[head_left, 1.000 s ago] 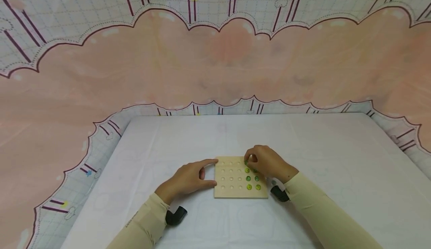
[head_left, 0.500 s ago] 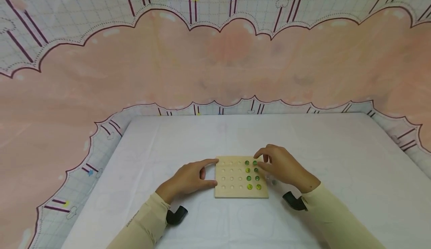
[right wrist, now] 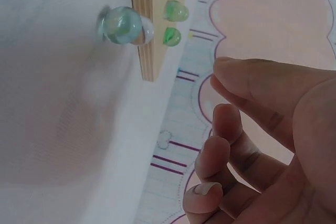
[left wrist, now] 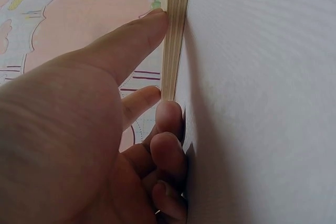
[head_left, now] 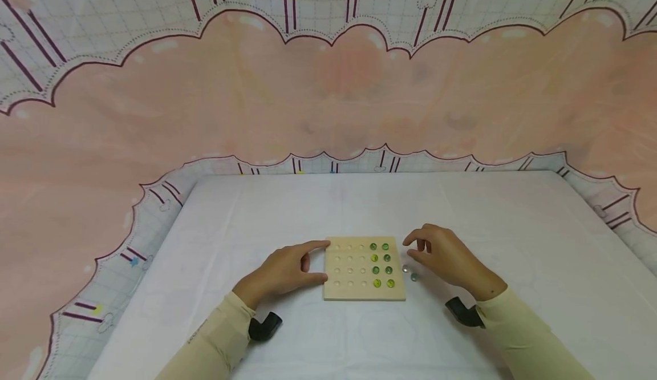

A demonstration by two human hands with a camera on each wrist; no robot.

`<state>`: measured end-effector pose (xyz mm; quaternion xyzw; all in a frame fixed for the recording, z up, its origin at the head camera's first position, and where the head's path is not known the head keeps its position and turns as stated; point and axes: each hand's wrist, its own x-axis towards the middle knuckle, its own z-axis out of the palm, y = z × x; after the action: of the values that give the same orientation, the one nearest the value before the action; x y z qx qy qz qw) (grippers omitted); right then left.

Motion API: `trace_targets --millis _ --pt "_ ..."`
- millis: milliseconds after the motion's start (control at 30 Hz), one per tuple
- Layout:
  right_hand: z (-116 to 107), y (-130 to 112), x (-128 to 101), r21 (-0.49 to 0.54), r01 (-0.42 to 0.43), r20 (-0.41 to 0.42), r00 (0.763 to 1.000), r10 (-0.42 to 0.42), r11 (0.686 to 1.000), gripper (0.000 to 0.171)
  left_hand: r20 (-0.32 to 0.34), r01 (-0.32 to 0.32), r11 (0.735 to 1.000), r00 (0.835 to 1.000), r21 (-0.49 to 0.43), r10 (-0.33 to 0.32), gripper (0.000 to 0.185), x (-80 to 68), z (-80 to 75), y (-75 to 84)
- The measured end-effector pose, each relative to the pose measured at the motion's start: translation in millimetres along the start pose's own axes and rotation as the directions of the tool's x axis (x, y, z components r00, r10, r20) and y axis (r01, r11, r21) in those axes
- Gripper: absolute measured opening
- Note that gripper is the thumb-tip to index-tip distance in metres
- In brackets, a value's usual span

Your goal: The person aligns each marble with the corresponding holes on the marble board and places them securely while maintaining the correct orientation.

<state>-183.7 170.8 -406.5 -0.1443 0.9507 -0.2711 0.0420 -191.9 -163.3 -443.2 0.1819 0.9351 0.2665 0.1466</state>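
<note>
The left hand (head_left: pixel 287 270) rests on the white surface (head_left: pixel 513 226) against the left edge of the wooden board (head_left: pixel 349 286). Its forefinger lies stretched along the board's far left corner and its thumb presses the near part of that same edge, so the board sits braced between them. In the left wrist view the forefinger tip (left wrist: pixel 152 22) touches the board's layered side (left wrist: pixel 176 35), while the other fingers curl loosely under against the cloth; the hand pinches nothing.

The right hand (head_left: pixel 446 257) hovers just to the right of the board, apart from it, fingers relaxed and slightly bent, thumb and forefinger a little parted. It holds nothing, as the right wrist view shows: the fingers (right wrist: pixel 226 129) hang free with a gap between them and the thumb.

Two clear glass marbles (head_left: pixel 409 273) lie on the surface just beneath that hand's fingertips, between the hand and the board's right edge. From the right wrist, one clear marble (right wrist: pixel 119 24) sits just beside the board's side.

Green marbles (head_left: pixel 381 265) fill the board's two right-hand columns, nearest the right hand; the holes toward the left hand stand bare.
</note>
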Motion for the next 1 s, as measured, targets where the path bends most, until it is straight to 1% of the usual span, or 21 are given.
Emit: trace_targets --millis 133,233,467,767,867,1000 --pt "0.8 2.7 -0.9 0.007 0.005 0.006 1.000 -0.005 1.000 0.014 -0.004 -0.012 1.000 1.000 0.007 0.012 0.070 0.7 -1.3 0.3" --pt "1.6 4.8 -1.9 0.017 0.024 0.010 1.000 -0.024 1.000 0.012 -0.004 -0.017 1.000 1.000 0.012 0.017 0.069 2.1 -0.5 -0.3" --pt "5.0 9.4 -2.4 0.054 0.047 0.045 0.998 -0.049 0.997 0.009 -0.007 -0.010 1.000 1.000 0.014 0.011 0.068 2.4 1.0 -1.5" --pt "9.0 12.0 -2.1 0.085 0.035 0.083 0.996 -0.042 0.996 0.008 -0.020 -0.010 1.000 1.000 0.014 0.011 0.066 2.7 2.5 -1.2" --pt "11.1 13.4 -1.6 0.085 0.042 0.095 0.994 -0.050 0.996 0.007 -0.024 -0.007 1.000 1.000 0.017 0.008 0.065 2.9 2.8 -1.6" --pt "13.7 16.4 -1.2 0.067 0.050 0.103 0.993 -0.057 0.997 0.011 -0.028 -0.013 1.000 1.000 0.019 0.013 0.064 3.4 3.9 -3.0"
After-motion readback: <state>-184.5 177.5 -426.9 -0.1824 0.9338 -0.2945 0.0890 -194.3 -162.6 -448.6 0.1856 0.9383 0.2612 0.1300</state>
